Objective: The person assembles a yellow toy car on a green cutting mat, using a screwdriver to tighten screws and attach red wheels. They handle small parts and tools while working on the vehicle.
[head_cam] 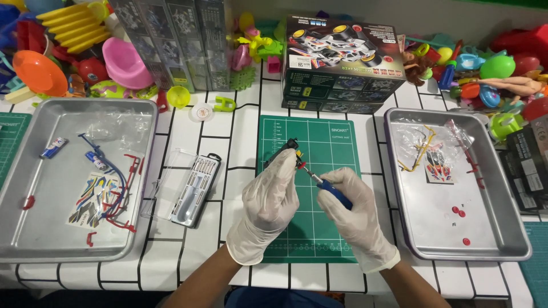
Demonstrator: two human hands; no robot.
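My left hand (268, 199), in a white glove, grips a small black toy-car chassis (285, 149) with yellow and red bits, held over the green cutting mat (325, 140). Wearing the same kind of glove, my right hand (354, 208) holds a blue-handled screwdriver (331, 189), its metal tip touching the chassis just right of my left fingers. Most of the chassis is hidden by my left hand.
A metal tray (34, 239) on the left holds a sticker sheet, red and blue plastic frames and batteries. An open screwdriver case (194, 191) lies beside it. The right tray (496, 239) holds bags, stickers and small red parts. A toy-car box (342, 63) and many coloured toys line the back.
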